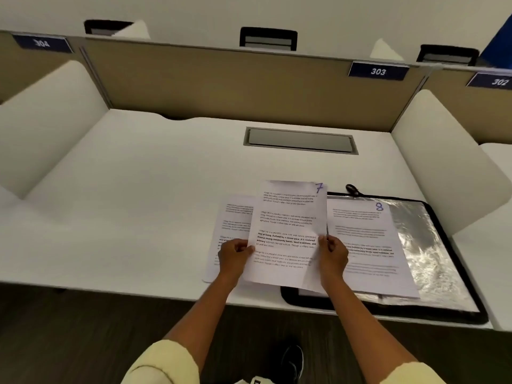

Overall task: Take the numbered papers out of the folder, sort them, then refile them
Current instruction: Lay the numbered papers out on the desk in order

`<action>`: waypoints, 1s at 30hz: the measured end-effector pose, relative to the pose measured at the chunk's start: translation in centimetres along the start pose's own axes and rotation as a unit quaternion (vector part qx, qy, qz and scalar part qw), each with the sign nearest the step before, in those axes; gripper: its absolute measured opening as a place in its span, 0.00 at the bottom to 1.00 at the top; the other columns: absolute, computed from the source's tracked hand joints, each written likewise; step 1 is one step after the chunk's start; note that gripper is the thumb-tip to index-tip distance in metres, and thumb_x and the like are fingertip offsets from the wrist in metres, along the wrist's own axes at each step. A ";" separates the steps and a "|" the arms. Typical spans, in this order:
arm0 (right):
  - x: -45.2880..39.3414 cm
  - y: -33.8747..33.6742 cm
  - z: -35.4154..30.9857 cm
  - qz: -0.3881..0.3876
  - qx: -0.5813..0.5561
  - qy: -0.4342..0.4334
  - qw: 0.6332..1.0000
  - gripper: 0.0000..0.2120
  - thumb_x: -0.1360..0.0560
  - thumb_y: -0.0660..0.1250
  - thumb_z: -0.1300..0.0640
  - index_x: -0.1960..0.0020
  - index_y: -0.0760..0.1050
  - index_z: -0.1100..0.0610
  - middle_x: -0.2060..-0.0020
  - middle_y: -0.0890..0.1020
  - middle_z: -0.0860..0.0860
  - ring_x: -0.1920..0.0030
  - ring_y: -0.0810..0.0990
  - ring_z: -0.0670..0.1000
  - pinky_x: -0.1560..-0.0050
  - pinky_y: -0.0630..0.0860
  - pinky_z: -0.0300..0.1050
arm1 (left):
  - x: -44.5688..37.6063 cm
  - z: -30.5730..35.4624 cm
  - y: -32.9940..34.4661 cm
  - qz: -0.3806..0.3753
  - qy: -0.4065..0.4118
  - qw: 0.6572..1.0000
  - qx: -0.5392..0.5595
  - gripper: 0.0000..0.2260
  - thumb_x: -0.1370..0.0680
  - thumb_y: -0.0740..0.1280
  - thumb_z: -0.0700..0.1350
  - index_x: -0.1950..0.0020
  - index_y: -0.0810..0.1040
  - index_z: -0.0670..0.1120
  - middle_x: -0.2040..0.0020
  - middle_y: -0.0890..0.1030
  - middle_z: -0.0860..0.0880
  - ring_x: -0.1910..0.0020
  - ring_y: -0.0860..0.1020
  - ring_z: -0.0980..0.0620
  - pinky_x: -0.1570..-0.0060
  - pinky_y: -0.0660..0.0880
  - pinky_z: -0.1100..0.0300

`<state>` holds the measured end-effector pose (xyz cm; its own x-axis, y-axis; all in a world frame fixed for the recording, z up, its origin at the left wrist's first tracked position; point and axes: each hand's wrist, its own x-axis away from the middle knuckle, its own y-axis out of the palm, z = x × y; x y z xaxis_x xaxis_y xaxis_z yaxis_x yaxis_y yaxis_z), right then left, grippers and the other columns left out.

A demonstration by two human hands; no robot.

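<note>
Head view showed a wide white desk fenced by a tan partition panel that carried dark blue number plates reading 304, 303 and 302. A grey rectangular hatch sat recessed near the desk's back edge. At the front right corner lay a clear plastic zip folder with black edging, open and flat, its near edge overhanging the desk's front edge. On top of the folder rested a white printed sheet marked 8 in blue ink at its top right corner. Just left of the folder, along the front edge, lay another white printed sheet, its number hidden. Above both, a white printed sheet marked 7 was held up, overlapping each. The left hand gripped that sheet's left edge with curled fingers, and the right hand pinched its right edge, thumb on the front.
</note>
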<state>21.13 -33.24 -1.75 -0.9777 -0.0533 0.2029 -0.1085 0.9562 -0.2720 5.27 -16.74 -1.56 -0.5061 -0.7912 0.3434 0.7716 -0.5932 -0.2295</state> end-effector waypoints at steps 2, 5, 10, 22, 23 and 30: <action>2.1 1.4 -0.1 -0.011 0.014 -0.013 1.000 0.05 0.20 0.67 0.55 0.52 0.78 0.56 0.56 0.82 0.53 0.55 0.80 0.54 0.49 0.76 0.49 | 0.0 -0.5 -2.3 0.003 0.002 1.000 0.001 0.06 0.26 0.74 0.39 0.49 0.83 0.43 0.51 0.83 0.48 0.54 0.82 0.50 0.46 0.80 0.53; 5.1 3.9 0.2 -0.030 0.033 -0.021 0.999 0.07 0.19 0.67 0.54 0.50 0.79 0.57 0.55 0.82 0.54 0.55 0.80 0.55 0.50 0.78 0.51 | 0.0 -1.4 -6.4 0.009 -0.003 1.000 -0.005 0.07 0.25 0.73 0.40 0.48 0.82 0.42 0.50 0.83 0.48 0.55 0.81 0.51 0.47 0.80 0.55; 9.2 7.8 0.4 -0.060 0.039 -0.003 0.997 0.05 0.21 0.69 0.54 0.46 0.79 0.54 0.52 0.83 0.52 0.51 0.82 0.54 0.46 0.80 0.54 | 0.0 -3.2 -12.7 0.051 0.000 0.999 -0.015 0.04 0.26 0.75 0.41 0.55 0.81 0.45 0.59 0.81 0.52 0.55 0.81 0.50 0.49 0.78 0.57; 15.7 17.3 -0.2 -0.161 0.094 -0.010 0.982 0.09 0.22 0.71 0.59 0.43 0.80 0.59 0.52 0.82 0.51 0.51 0.81 0.51 0.43 0.80 0.51 | -0.9 -6.1 -24.1 0.150 -0.033 0.988 0.005 0.08 0.21 0.69 0.40 0.43 0.81 0.41 0.49 0.82 0.46 0.50 0.78 0.50 0.46 0.74 0.58; 16.0 18.4 -0.3 -0.171 0.103 -0.018 0.980 0.08 0.22 0.71 0.59 0.43 0.80 0.58 0.52 0.83 0.51 0.51 0.81 0.52 0.43 0.80 0.53 | -1.2 -6.2 -25.0 0.158 -0.038 0.987 0.008 0.09 0.21 0.68 0.40 0.42 0.81 0.41 0.48 0.81 0.46 0.50 0.77 0.50 0.47 0.73 0.59; 18.2 25.7 -1.1 -0.218 0.116 -0.052 0.968 0.03 0.24 0.72 0.57 0.51 0.81 0.54 0.57 0.84 0.49 0.54 0.83 0.50 0.47 0.82 0.55 | -4.2 -7.3 -31.4 0.203 -0.049 0.978 -0.006 0.09 0.21 0.68 0.39 0.42 0.81 0.40 0.45 0.82 0.43 0.49 0.77 0.49 0.44 0.74 0.57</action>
<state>0.73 -9.35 -4.05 -0.8416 -0.4773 0.2527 -0.5400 0.7464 -0.3889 -19.66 4.16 -2.49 -0.1189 -0.9444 0.3065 0.8969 -0.2346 -0.3749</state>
